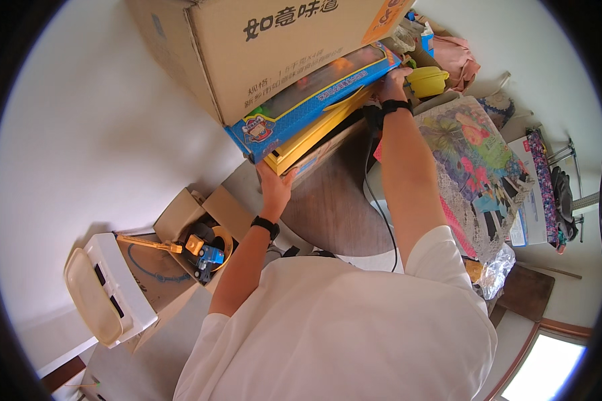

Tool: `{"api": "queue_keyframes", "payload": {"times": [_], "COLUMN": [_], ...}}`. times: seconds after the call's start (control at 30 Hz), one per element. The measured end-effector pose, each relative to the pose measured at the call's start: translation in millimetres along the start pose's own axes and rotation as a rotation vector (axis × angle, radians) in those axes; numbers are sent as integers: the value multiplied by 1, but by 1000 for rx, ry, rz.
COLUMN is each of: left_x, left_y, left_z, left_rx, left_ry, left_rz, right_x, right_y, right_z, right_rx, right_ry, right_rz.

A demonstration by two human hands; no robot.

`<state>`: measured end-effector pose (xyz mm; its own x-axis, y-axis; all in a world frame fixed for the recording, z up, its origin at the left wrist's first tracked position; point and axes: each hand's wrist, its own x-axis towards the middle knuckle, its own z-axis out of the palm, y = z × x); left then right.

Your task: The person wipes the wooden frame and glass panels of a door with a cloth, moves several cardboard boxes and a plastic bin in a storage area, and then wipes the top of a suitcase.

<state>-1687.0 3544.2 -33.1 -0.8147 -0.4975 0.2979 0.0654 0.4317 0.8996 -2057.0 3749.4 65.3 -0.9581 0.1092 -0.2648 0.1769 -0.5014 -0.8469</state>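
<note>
At the top, a large cardboard box (276,55) bearing printed writing rests on a blue toy box (326,92) with a clear window. Beneath the blue box lies a yellow-framed item (301,143), and under that a flat box with a printed edge (326,150). My left hand (276,188) grips the near left corner of the yellow-framed item, below the blue box. My right hand (395,82) is at the right end of the blue box and the yellow item; its fingers are partly hidden. Both wrists wear black bands.
A round dark wooden table (336,205) stands below the stack, a black cable (379,200) hanging before it. An open cardboard box of toys (205,250) is at lower left, beside a white plastic bin (115,290). At right are a floral lace-edged cloth (471,155) and a yellow plastic object (428,81).
</note>
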Motion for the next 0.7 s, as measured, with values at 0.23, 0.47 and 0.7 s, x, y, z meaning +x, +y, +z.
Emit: {"api": "queue_keyframes", "payload": {"times": [0.23,0.47,0.7], "left_x": [1,-1,9], "left_y": [-5,-10,6], "left_z": [-3,-8,-9], "left_rx": [-23,-36,155], "left_ry": [14,-3,-91], "left_rz": [38,16,91], "right_x": [-5,-10,3], "right_y": [-26,-22,-96], "right_z": [-23,-4,31], "right_rx": [-230,-351,-343], "right_ry": [110,150,31], "right_rz": [21,-2,-221]}}
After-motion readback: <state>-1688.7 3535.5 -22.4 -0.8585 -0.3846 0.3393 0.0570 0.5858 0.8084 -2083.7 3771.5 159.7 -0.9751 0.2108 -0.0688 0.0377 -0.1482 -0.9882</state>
